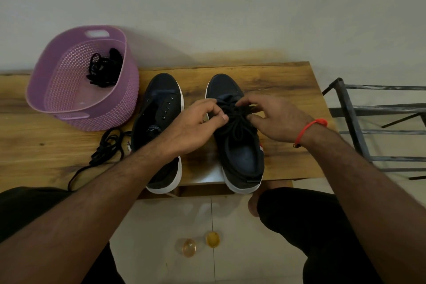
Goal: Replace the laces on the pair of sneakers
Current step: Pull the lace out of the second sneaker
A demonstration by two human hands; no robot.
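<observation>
Left hand (196, 125): fingers curled, thumb and forefinger pinching the black lace (237, 120) at the near-left side of the right sneaker's (239, 145) lacing.

Right hand (274, 120): fingers curled onto the same lace from the far-right side; a red thread band sits at the wrist. Exact pinch point partly hidden by the fingers.

Lace, black: bunched over the tongue and eyelets of the right sneaker, between both hands. Judged soft, limp and light; it will go wherever it is pulled and can snag at the eyelets. Best taken near the stiff tips for threading, or close to an eyelet when drawing a run through.

Right sneaker: dark upper, white sole, upright on the tabletop (288, 85), toe away from the person. Judged light, with a soft upper and firm sole; likely to slide when the lace is tugged, so steady it at the side or heel.

Left sneaker (161, 108): just beside it, eyelets bare, no lace fitted.

Loose lace (106, 147): black, heaped on the tabletop left of the left sneaker, one end trailing over the near edge.

Basket (69, 90): purple, perforated, far left; holds a black lace bundle (103, 71).
</observation>
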